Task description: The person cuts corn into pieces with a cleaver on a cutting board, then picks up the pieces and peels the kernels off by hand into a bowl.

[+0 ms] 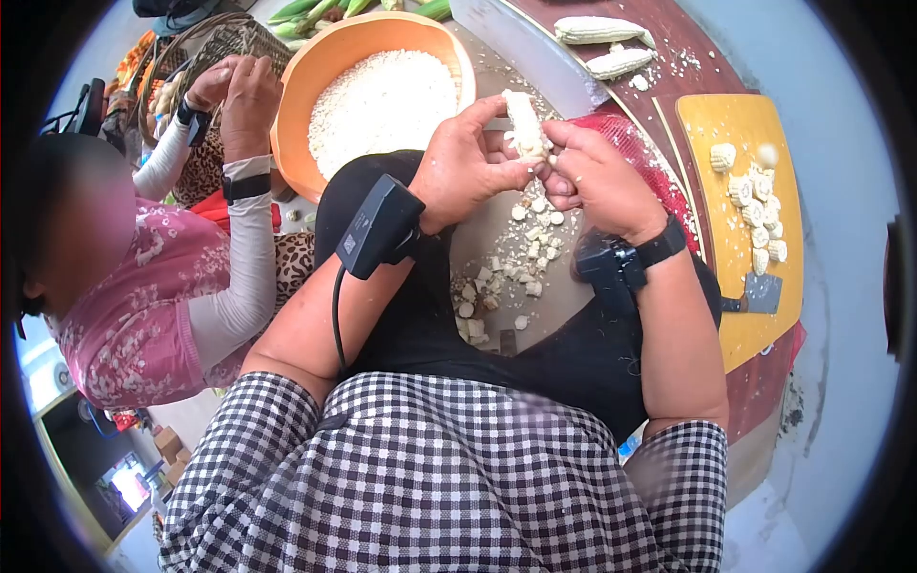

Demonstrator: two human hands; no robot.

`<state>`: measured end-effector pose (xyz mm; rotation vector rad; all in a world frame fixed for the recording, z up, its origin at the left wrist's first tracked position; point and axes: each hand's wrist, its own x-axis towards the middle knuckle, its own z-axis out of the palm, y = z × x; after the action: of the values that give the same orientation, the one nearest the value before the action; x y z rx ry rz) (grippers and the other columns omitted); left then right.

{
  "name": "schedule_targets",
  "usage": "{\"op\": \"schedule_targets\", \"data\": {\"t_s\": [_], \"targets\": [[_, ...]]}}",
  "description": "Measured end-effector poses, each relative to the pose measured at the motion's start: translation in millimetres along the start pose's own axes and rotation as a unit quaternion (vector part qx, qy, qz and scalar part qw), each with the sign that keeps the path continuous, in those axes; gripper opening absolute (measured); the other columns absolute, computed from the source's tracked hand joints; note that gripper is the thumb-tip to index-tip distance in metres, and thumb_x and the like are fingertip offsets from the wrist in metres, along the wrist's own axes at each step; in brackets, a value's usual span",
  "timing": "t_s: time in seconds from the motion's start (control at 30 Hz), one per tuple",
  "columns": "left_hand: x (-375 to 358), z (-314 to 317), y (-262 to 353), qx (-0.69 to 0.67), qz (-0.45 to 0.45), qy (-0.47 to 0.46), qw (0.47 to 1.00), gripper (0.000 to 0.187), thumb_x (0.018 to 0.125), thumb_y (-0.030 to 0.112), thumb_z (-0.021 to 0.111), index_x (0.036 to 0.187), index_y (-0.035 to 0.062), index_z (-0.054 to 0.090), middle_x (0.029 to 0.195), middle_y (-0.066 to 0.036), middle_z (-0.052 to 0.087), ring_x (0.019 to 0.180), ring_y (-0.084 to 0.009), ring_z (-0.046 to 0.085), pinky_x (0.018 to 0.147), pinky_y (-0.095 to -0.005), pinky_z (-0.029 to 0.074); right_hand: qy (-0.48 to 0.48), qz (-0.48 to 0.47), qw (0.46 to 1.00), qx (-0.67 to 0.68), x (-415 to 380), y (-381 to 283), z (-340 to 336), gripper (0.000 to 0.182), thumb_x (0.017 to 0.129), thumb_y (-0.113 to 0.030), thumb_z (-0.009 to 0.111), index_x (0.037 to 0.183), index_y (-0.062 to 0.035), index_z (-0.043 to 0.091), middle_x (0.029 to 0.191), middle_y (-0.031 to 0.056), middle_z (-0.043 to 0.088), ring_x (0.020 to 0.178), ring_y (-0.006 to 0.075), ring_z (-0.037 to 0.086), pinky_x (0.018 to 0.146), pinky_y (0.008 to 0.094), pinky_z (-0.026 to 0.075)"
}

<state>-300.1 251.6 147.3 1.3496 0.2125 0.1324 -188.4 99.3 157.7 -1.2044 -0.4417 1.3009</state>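
Observation:
A pale corn cob (522, 119) stands roughly upright between my two hands, above my lap. My left hand (468, 167) grips it from the left, thumb near the lower end and fingers behind it. On the other side, my right hand (611, 181) is closed with its thumb and curled fingers at the cob's lower end. Its fingertips partly hide that end. Below the hands, loose kernels and cut cob pieces (530, 277) lie scattered on the floor between my knees. An orange basin (296, 124) filled with white kernels (382, 105) stands just left of my left hand.
At right, a yellow cutting board (707, 124) bears several cob pieces (759, 215) and a cleaver (762, 293). Two husked cobs (602, 31) lie on the dark red table (688, 57). A person (158, 286) sits close on the left, hands near a wicker basket (253, 38).

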Motion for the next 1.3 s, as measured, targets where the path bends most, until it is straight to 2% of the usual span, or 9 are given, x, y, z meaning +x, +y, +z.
{"op": "schedule_targets", "data": {"t_s": [0.1,0.3,0.4,0.5,0.6,0.77,0.9,1.1,1.3], "targets": [[-0.4,-0.5,2.4,-0.005,-0.013,-0.008,1.000,0.060,0.079,0.006,0.073,0.130,-0.0034,0.043,0.102,-0.008,0.060,0.085,-0.0120,0.060,0.070,-0.0243,0.050,0.005,0.011,0.998,0.068,-5.7,-8.1,2.0,0.021,0.093,-0.013,0.045,0.107,-0.0008,0.054,0.076,-0.0011,0.050,0.062,0.0033,0.043,0.052,0.0183,0.039],[-1.6,-1.3,3.1,0.043,-0.040,0.001,0.998,0.058,0.079,0.003,0.072,0.129,-0.0041,0.043,0.101,-0.008,0.061,0.079,-0.0105,0.060,0.067,-0.0240,0.050,-0.004,-0.023,0.998,-0.051,-1.2,-0.8,0.9,0.022,0.094,-0.023,0.048,0.098,-0.0025,0.056,0.078,-0.0009,0.053,0.064,0.0023,0.045,0.052,0.0170,0.039],[-2.2,1.4,3.0,0.082,-0.018,0.017,0.996,0.058,0.079,0.000,0.071,0.129,-0.0044,0.043,0.097,-0.008,0.062,0.077,-0.0103,0.060,0.066,-0.0242,0.051,0.017,-0.034,0.990,-0.137,-0.1,2.8,0.3,0.029,0.093,-0.027,0.050,0.096,0.0008,0.056,0.078,0.0060,0.058,0.067,0.0098,0.053,0.057,0.0231,0.044],[-2.8,2.2,7.3,0.108,-0.041,0.020,0.993,0.059,0.078,-0.002,0.071,0.130,-0.0048,0.042,0.092,-0.008,0.063,0.077,-0.0102,0.060,0.067,-0.0244,0.051,0.058,-0.126,0.947,-0.289,5.0,9.5,3.5,0.035,0.091,-0.029,0.049,0.097,0.0047,0.054,0.079,0.0166,0.060,0.073,0.0227,0.059,0.066,0.0322,0.048],[-1.9,4.5,5.1,0.135,-0.033,0.039,0.990,0.059,0.077,-0.003,0.070,0.130,-0.0051,0.043,0.091,-0.008,0.064,0.076,-0.0103,0.061,0.066,-0.0245,0.051,0.085,-0.117,0.937,-0.317,1.8,7.2,10.4,0.037,0.090,-0.028,0.047,0.099,0.0071,0.053,0.086,0.0247,0.061,0.080,0.0339,0.061,0.074,0.0384,0.047],[-1.3,4.9,7.3,0.172,-0.055,0.029,0.983,0.057,0.078,-0.003,0.069,0.128,-0.0053,0.044,0.089,-0.008,0.064,0.076,-0.0102,0.061,0.066,-0.0245,0.051,0.095,-0.139,0.922,-0.350,2.2,9.9,9.3,0.033,0.090,-0.024,0.045,0.099,0.0068,0.054,0.085,0.0250,0.062,0.081,0.0385,0.061,0.072,0.0399,0.048],[0.9,3.7,0.9,0.089,-0.054,0.005,0.995,0.053,0.079,-0.001,0.069,0.127,-0.0039,0.046,0.088,-0.007,0.065,0.075,-0.0095,0.061,0.065,-0.0239,0.051,0.110,-0.122,0.927,-0.336,2.9,13.7,4.1,0.027,0.089,-0.017,0.045,0.100,0.0065,0.054,0.077,0.0229,0.061,0.072,0.0329,0.062,0.064,0.0386,0.048],[1.0,2.5,1.7,0.086,-0.057,0.012,0.995,0.048,0.082,0.002,0.069,0.125,-0.0018,0.048,0.089,-0.005,0.065,0.073,-0.0078,0.060,0.062,-0.0218,0.050,0.034,-0.014,0.996,-0.078,0.0,2.5,-1.9,0.024,0.091,-0.015,0.044,0.104,0.0002,0.057,0.073,0.0040,0.057,0.063,0.0067,0.053,0.050,0.0238,0.043],[-0.8,2.6,4.9,0.113,-0.060,0.008,0.992,0.054,0.081,0.001,0.070,0.128,-0.0006,0.046,0.088,-0.005,0.064,0.072,-0.0080,0.059,0.061,-0.0223,0.049,0.051,-0.043,0.983,-0.169,-2.3,-0.5,2.4,0.026,0.092,-0.019,0.046,0.105,0.0005,0.057,0.076,0.0031,0.058,0.065,0.0062,0.054,0.052,0.0218,0.044]]}}
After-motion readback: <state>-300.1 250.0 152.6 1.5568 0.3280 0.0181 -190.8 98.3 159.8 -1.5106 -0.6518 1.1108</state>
